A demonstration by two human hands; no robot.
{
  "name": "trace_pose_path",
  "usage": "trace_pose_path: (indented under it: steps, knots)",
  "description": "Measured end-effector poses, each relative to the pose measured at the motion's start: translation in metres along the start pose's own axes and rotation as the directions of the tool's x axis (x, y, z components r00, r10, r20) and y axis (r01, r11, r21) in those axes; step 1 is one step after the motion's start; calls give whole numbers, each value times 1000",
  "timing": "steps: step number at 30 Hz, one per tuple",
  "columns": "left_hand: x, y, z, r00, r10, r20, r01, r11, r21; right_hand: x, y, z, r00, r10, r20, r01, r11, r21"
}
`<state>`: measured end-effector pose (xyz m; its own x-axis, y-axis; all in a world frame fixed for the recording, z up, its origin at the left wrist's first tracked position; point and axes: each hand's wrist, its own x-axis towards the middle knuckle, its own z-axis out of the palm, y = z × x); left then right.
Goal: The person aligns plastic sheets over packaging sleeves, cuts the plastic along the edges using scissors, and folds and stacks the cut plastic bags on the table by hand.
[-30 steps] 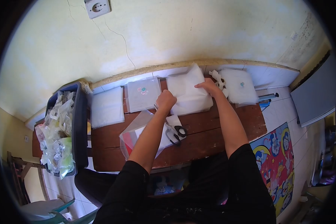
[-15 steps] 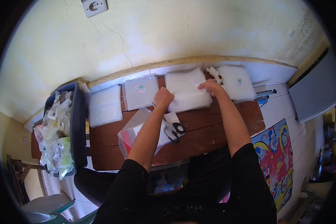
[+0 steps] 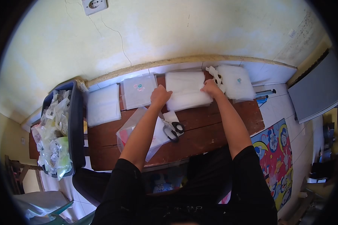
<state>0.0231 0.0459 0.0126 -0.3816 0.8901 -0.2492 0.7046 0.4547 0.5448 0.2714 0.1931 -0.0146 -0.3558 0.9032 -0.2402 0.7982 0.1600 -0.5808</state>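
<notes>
A stack of thin, cloudy-white plastic bags [image 3: 187,87] lies on a red-brown wooden bench [image 3: 202,131]. My left hand [image 3: 161,95] is closed at its left edge, thumb reaching over the side. On the opposite edge, my right hand [image 3: 212,88] has its fingers closed around the side; the fingertips are partly hidden. Black-handled scissors [image 3: 172,132] rest below the stack on loose clear plastic sheets [image 3: 142,112], which my left forearm partly covers. A white strip with round holes [image 3: 218,79] lies just beyond my right hand.
More bag piles lie along the bench: a plain one [image 3: 104,105] at far left, one with a printed logo [image 3: 139,90], and another [image 3: 234,82] at right. A dark bin [image 3: 79,127] full of crumpled plastic stands left. A tiled ledge runs along the wall behind.
The middle stack looks flatter and straighter than before. My left hand has shifted slightly left and up along its edge, and my right hand stays on the right edge. The whole view has moved slightly.
</notes>
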Motion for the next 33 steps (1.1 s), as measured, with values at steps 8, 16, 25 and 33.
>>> trace_pose_path:
  steps: [8, 16, 25, 33]
  knots:
    - [0, 1, 11, 989, 28, -145, -53, 983, -174, 2, -15, -18, 995, 100, 29, -97, 790, 606]
    - [24, -4, 13, 989, -114, 89, 145, 778, -612, -5, -6, -36, 978, 91, 186, -204, 581, 788]
    - [18, -1, 1, 877, 97, 470, 454, 152, -878, -23, -2, -47, 962, -4, 273, -209, 632, 746]
    - [19, 4, 37, 979, 126, -162, -200, 763, -614, -36, -31, -25, 995, -5, 99, -19, 971, 240]
